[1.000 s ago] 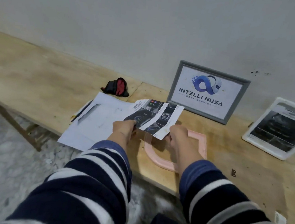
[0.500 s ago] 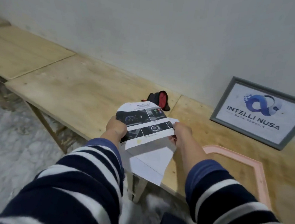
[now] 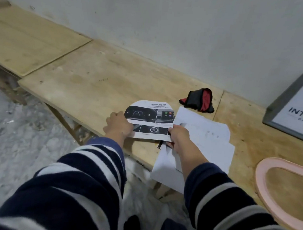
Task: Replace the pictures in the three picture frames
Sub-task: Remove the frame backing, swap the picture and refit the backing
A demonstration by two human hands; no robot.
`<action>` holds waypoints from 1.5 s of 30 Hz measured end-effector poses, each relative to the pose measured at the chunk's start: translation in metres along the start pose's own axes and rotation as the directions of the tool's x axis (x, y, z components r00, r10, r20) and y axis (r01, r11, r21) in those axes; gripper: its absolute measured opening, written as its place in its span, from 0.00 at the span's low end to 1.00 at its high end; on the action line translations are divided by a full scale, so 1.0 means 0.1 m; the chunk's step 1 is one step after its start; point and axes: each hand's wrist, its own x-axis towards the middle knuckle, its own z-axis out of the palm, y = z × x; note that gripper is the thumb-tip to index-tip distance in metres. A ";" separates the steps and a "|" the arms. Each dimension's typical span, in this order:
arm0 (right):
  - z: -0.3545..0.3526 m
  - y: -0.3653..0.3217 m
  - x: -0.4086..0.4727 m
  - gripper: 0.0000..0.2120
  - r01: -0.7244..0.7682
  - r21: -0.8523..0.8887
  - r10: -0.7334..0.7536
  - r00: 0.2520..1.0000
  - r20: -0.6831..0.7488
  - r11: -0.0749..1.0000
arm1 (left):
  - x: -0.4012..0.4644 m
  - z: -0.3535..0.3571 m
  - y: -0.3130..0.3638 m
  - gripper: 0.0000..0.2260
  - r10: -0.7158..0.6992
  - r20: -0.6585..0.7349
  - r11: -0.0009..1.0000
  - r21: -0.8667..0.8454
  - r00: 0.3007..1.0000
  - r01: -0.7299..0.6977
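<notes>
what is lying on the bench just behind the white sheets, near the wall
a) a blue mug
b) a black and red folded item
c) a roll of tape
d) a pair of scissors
b: a black and red folded item lies on the wooden bench just beyond the white sheets, close to the wall.

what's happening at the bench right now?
A person holds a printed car-dashboard picture by its two sides, left hand and right hand both pinching it, low over the wooden bench. White sheets lie beside it, partly under the right hand. An empty pink frame lies flat at the right; a grey frame with a logo print leans on the wall. A black-and-red cloth item sits behind.
</notes>
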 end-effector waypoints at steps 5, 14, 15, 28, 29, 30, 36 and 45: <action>0.41 0.04 0.20 0.13 0.065 -0.040 -0.066 0.998 -0.015 0.997 | 0.18 0.07 -0.10 0.20 0.244 0.052 0.946 0.207 0.968 -0.250; 0.52 0.00 0.30 0.14 0.132 -0.192 -0.128 0.991 0.032 0.972 | 0.26 0.24 -0.06 0.22 0.236 0.167 0.927 0.255 0.957 -0.273; 0.49 -0.01 0.30 0.15 0.133 -0.196 -0.128 0.991 0.036 0.972 | 0.27 0.24 -0.04 0.22 0.231 0.176 0.927 0.259 0.957 -0.271; -0.45 -0.05 0.20 0.19 0.224 -0.480 -0.317 0.940 -0.122 0.848 | -0.08 0.51 0.51 0.27 0.380 0.258 0.813 0.366 0.888 -0.454; -0.57 -0.02 0.18 0.20 0.222 -0.528 -0.334 0.934 -0.127 0.820 | -0.10 0.56 0.57 0.26 0.414 0.268 0.799 0.351 0.870 -0.488; -0.69 0.01 0.19 0.20 0.222 -0.565 -0.354 0.925 -0.135 0.795 | -0.11 0.61 0.64 0.26 0.445 0.285 0.781 0.340 0.849 -0.524; -1.24 0.23 0.11 0.23 0.063 -0.844 -0.391 0.903 -0.179 0.533 | -0.23 0.79 0.90 0.17 0.538 0.338 0.685 0.359 0.772 -0.634; -1.54 0.68 0.01 0.25 0.055 -0.956 -0.443 0.892 -0.082 0.288 | -0.27 0.97 1.02 0.27 0.435 0.154 0.889 -0.231 0.887 -0.395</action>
